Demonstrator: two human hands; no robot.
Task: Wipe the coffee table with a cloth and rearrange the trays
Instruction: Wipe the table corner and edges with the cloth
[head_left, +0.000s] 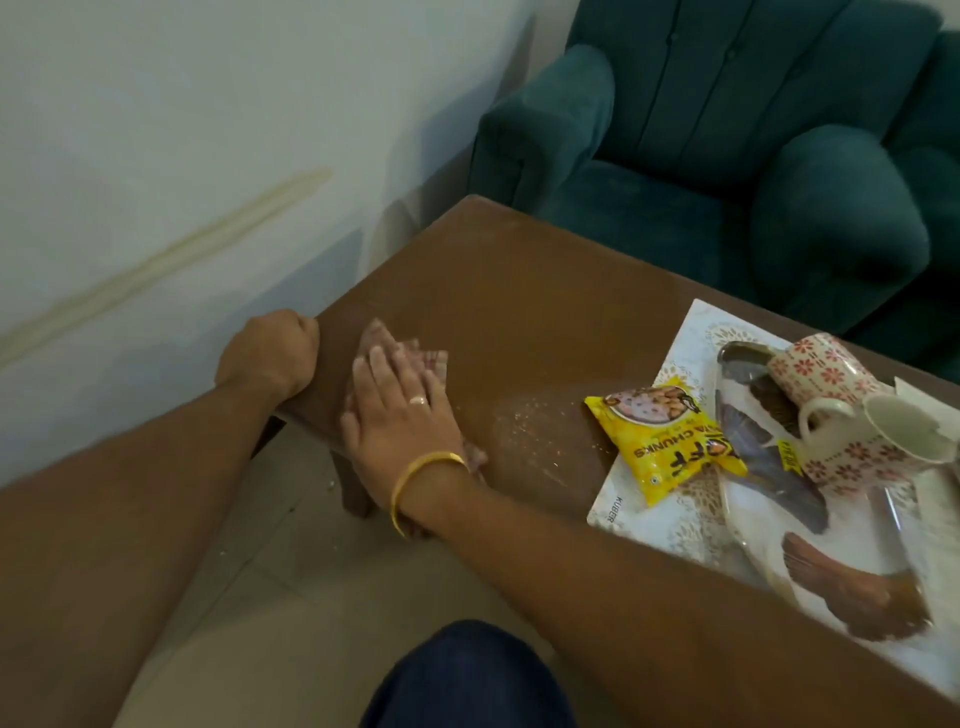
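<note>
A brown coffee table (498, 280) fills the middle of the view. My right hand (400, 415), with a ring and a gold bangle, lies flat on a pinkish cloth (387, 345) near the table's left edge. My left hand (272, 351) curls over that left edge, beside the cloth. Crumbs (540, 421) are scattered on the tabletop to the right of the cloth. A white patterned tray (691, 332) rests on the table's right part. It carries a steel tray (740, 356), a yellow snack packet (662, 439) and two floral mugs (878, 441).
A teal armchair (727, 130) stands behind the table, close to its far edge. A pale wall (182, 130) runs along the left. Tiled floor (291, 571) and a table leg (356, 488) show below the left edge. My knee in dark trousers (467, 675) is at the bottom.
</note>
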